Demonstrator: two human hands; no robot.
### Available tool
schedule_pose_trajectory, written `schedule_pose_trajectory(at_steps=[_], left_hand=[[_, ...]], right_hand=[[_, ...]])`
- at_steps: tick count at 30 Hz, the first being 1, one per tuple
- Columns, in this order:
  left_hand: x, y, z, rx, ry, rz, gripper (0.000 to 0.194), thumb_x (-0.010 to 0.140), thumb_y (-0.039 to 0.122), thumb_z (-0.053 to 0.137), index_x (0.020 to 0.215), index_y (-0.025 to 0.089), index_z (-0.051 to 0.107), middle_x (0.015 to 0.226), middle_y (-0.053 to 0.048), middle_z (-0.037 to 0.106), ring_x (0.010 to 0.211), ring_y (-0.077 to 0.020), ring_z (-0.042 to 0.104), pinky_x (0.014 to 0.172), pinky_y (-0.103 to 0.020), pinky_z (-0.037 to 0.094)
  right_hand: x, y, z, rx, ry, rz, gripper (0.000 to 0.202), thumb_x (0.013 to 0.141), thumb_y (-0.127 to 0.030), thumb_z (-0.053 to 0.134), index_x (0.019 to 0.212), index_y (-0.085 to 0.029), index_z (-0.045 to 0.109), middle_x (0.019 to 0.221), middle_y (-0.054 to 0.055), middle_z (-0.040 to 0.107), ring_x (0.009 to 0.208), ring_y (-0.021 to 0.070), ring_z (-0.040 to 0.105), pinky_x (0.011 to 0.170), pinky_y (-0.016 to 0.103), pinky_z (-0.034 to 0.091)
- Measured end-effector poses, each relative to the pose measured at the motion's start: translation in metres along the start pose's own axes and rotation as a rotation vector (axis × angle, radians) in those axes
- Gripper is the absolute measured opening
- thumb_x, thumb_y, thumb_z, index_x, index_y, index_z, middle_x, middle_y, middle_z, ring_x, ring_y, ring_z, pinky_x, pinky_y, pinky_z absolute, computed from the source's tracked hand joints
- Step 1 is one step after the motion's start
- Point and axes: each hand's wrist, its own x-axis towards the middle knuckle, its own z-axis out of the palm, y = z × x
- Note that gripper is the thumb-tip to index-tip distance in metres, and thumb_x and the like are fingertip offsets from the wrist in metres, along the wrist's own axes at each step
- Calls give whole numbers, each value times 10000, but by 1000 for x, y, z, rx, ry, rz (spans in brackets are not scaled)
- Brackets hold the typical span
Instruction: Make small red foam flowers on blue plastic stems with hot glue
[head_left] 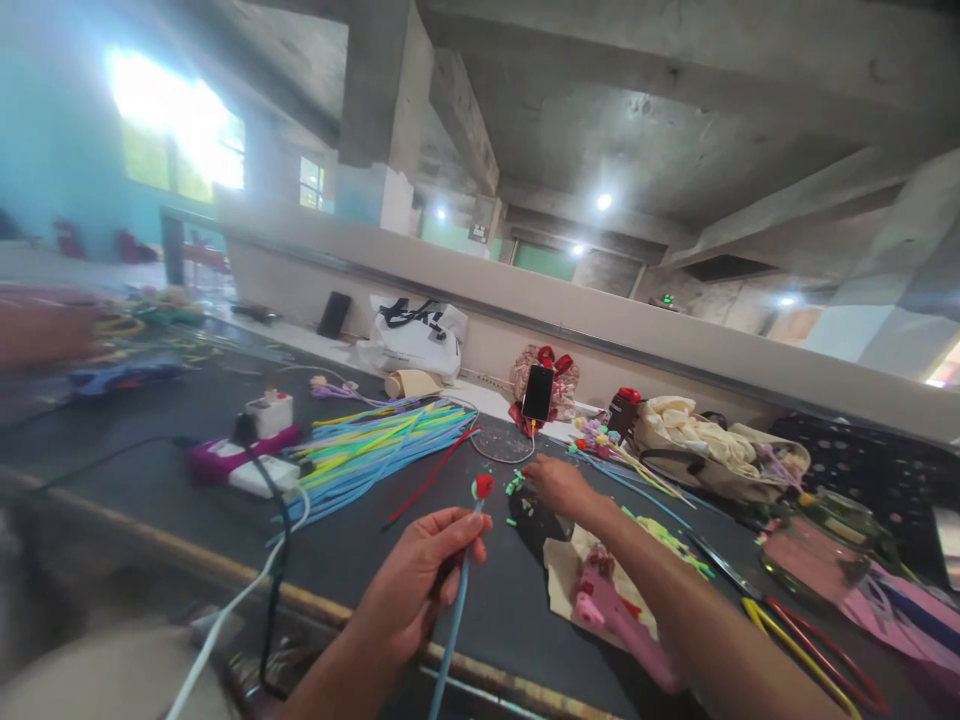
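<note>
My left hand [431, 560] pinches a light blue pipe-cleaner stem [459, 610] between thumb and fingers. At its top sits a small red flower head [484, 486] with a bit of green beneath it. My right hand [559, 485] reaches over the table to a scatter of small green pieces [514, 483]. Its fingertips point down and are bunched beside these pieces; what lies between them is hidden. Under my right forearm, a pink glue gun [622, 625] rests on a piece of cardboard [559, 575].
Blue, green and yellow pipe cleaners [382, 450] lie left of centre, near a red one [431, 480]. A purple power strip [217, 458] with cables stands left. A phone [538, 392] leans at the back. Scissors [724, 565] and a glass jar [821, 545] are right.
</note>
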Motion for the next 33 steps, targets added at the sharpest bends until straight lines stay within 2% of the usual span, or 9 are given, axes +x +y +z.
schedule_pose_trajectory(at_steps=[4, 7, 13, 17, 20, 24, 29, 33], left_hand=[[0, -2, 0, 12, 0, -13, 149, 643, 270, 672, 631, 127, 631, 461, 46, 587, 230, 21, 362, 238, -77, 206], [1, -3, -2, 11, 13, -19, 140, 651, 261, 667, 647, 127, 630, 462, 48, 584, 231, 22, 351, 240, -80, 201], [3, -8, -2, 26, -24, -14, 160, 666, 279, 656, 630, 128, 617, 475, 46, 586, 235, 24, 344, 248, -87, 190], [6, -11, 0, 70, -15, -17, 172, 661, 288, 654, 622, 125, 616, 480, 47, 581, 235, 23, 333, 244, -95, 163], [7, -12, 1, 71, -22, -21, 183, 646, 308, 659, 631, 130, 616, 482, 46, 582, 235, 15, 335, 245, -103, 158], [6, -11, 0, 71, 25, -48, 200, 594, 318, 688, 631, 133, 622, 442, 52, 560, 230, 11, 310, 248, -110, 152], [5, -10, -2, 95, 13, -21, 221, 613, 342, 676, 621, 128, 618, 464, 44, 562, 245, 16, 312, 258, -105, 145], [3, -10, 4, 65, 32, -31, 197, 592, 317, 688, 631, 135, 621, 452, 55, 559, 240, 14, 301, 255, -107, 158]], right_hand=[[18, -2, 11, -17, -8, -55, 246, 850, -251, 496, 1077, -162, 516, 1103, 66, 537, 928, 191, 553, 767, 387, 470], [21, 3, 10, 6, -10, -79, 230, 851, -255, 494, 1058, -162, 528, 1078, 61, 551, 903, 180, 563, 757, 376, 475], [10, 37, -3, 25, 76, 45, 231, 856, -257, 483, 1061, -158, 525, 1091, 65, 545, 931, 189, 552, 780, 392, 462], [4, 52, 3, 27, 12, 106, 218, 855, -263, 487, 1035, -152, 539, 1036, 54, 570, 866, 172, 574, 733, 361, 483], [5, 48, 13, 41, -37, 90, 227, 855, -265, 485, 1047, -153, 533, 1049, 57, 564, 869, 173, 574, 734, 363, 484], [9, 38, 22, 57, -81, 36, 252, 852, -260, 492, 1081, -156, 513, 1095, 67, 541, 915, 188, 559, 760, 387, 473], [9, 52, 19, 65, -133, 78, 234, 850, -267, 495, 1049, -150, 533, 1054, 56, 562, 875, 179, 573, 733, 363, 483], [10, 68, 12, 45, -103, 161, 234, 851, -267, 493, 1053, -156, 532, 1066, 57, 558, 890, 182, 568, 743, 368, 479]])
